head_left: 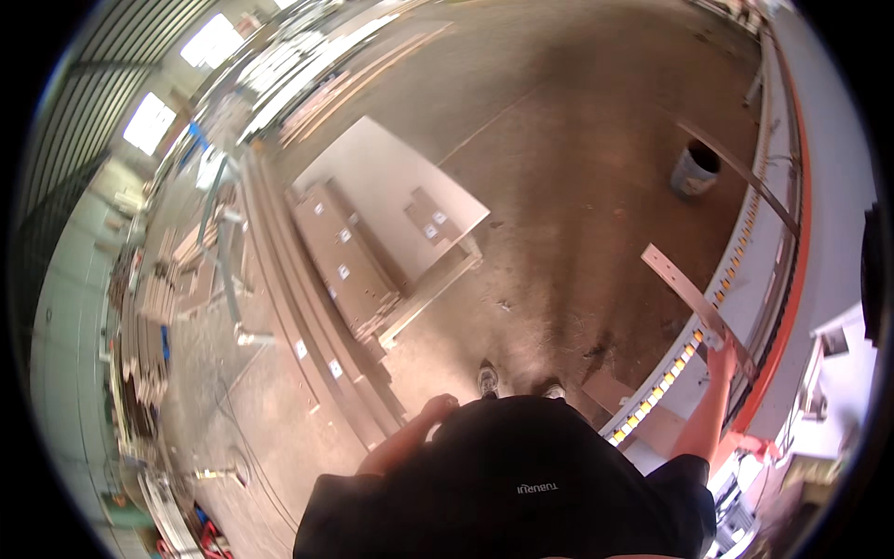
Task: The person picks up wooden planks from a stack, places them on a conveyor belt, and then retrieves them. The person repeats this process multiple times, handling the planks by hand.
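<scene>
At the right, my right hand is closed on the near part of a narrow brown board strip. The strip slants across the yellow-and-white edge track of a long machine, and its far end, with small holes in it, juts out over the floor. My left hand hangs beside my dark shirt on the left. It is small and blurred here, so its fingers cannot be read; nothing shows in it.
A second strip lies across the machine farther along, near a grey bucket. Left of me, stacked brown boards and a large pale panel rest low down, beside long boards. Another brown piece lies near my feet.
</scene>
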The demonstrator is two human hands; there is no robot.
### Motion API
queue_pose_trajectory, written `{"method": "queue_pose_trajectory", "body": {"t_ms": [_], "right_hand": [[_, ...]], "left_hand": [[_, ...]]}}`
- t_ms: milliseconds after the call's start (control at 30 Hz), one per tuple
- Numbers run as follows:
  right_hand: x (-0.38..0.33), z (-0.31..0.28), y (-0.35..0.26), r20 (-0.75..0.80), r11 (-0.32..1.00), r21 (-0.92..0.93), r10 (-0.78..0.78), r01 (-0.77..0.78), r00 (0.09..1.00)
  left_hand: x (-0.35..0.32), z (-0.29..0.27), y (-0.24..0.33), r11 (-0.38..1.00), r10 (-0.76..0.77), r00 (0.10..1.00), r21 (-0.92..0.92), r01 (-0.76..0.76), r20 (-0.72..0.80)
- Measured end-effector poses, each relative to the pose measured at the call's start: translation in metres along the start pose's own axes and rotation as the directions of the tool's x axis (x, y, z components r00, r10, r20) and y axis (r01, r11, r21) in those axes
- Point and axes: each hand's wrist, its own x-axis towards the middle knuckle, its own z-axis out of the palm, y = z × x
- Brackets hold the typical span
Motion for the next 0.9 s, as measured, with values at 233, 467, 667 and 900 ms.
{"method": "queue_pose_trajectory", "body": {"t_ms": [233,467,667,900], "right_hand": [[-0.008,-0.009,0.006,0.116,0.958,-0.283,0.077,-0.041,0.99],[-0.068,-0.026,-0.009,0.191,0.929,-0.366,0.015,0.057,0.981],[-0.14,-0.021,-0.012,0.223,0.991,-0.085,-0.079,0.1,0.972],[-0.248,-0.035,-0.27,0.212,0.81,0.259,-0.58,0.527,0.787]], "left_hand": [[-0.002,0.013,-0.005,0.973,-0.198,0.98,-0.12,0.195,-0.018],[0.031,0.0,0.01,0.994,-0.056,0.992,-0.097,0.045,-0.115],[0.039,-0.059,0.166,0.863,0.122,0.993,-0.494,-0.106,0.0],[0.035,-0.077,0.27,0.438,0.406,0.887,-0.899,0.021,0.219]]}}
